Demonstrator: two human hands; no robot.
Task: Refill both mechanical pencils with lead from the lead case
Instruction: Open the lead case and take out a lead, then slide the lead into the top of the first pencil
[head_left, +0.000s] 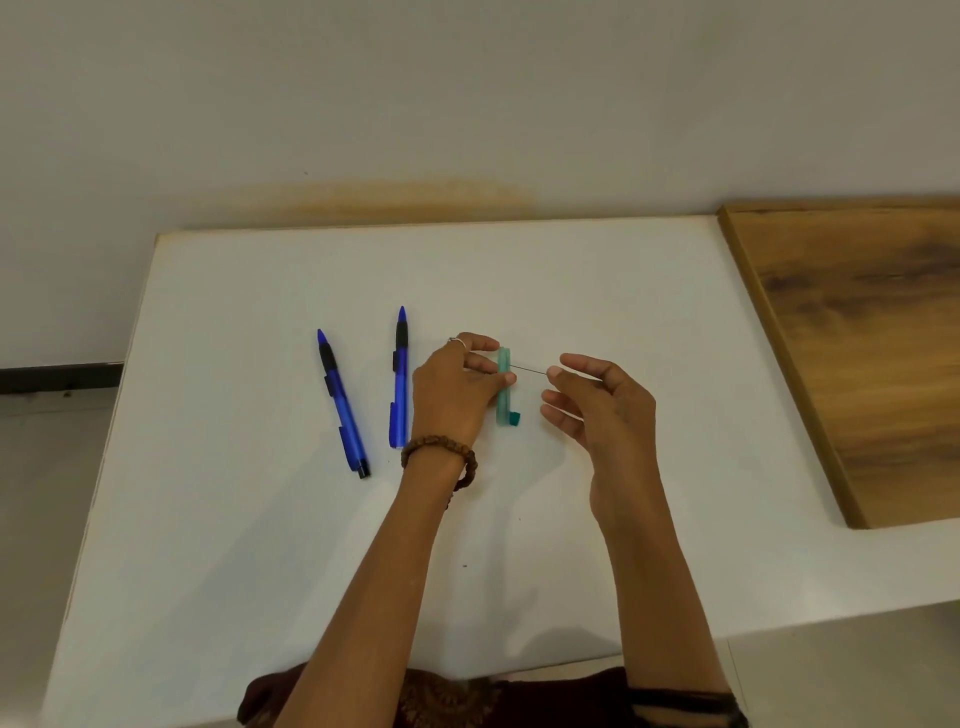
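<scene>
Grey lead (530, 369) btwn R fingers (555, 372), case (504, 387)

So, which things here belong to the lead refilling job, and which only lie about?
Belong to the job:
- lead case, held by left hand
- lead stick, pinched by right hand
- two blue pencils

Only lying about:
- wooden board

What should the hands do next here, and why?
Probably carry the lead to the nearer pencil. The right hand pinches it, drawn from the teal lead case held by the left hand; both pencils lie untouched on the table.
</scene>
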